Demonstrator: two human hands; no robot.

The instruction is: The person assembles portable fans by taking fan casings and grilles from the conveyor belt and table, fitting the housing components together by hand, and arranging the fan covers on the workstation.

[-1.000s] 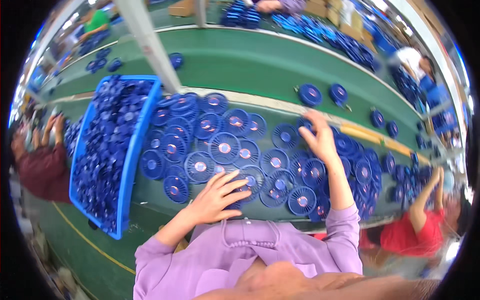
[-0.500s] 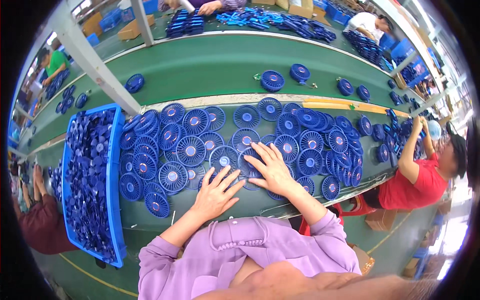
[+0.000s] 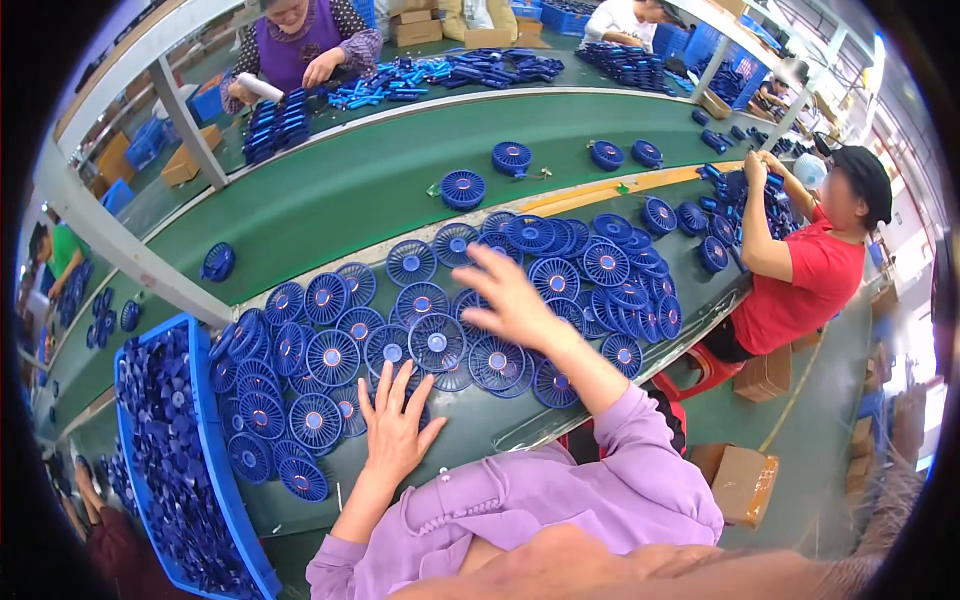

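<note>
Many round blue fan guards (image 3: 332, 357) with spoked grilles lie spread and overlapping on the green work table (image 3: 470, 420). My left hand (image 3: 395, 430) is open, its spread fingertips resting at the near edge of a guard with a pale blue centre (image 3: 390, 347). To its right, my right hand (image 3: 515, 300) reaches over the middle of the guards with fingers apart and nothing in them; motion softens its outline. Just left of that hand lies a guard with a ringed centre (image 3: 437, 341). My right hand and forearm hide some of the guards beneath.
A blue crate (image 3: 213, 430) full of small blue fan blades stands at the left. Beyond the table runs a green conveyor belt (image 3: 340, 215) carrying several fan heads (image 3: 463, 189). A grey post (image 3: 130, 240) rises at the left. A co-worker in red (image 3: 805, 265) sits at the right.
The view has turned rightward. My right hand has lifted off the guards and moved away from my left, which stays low near the table's front edge.
</note>
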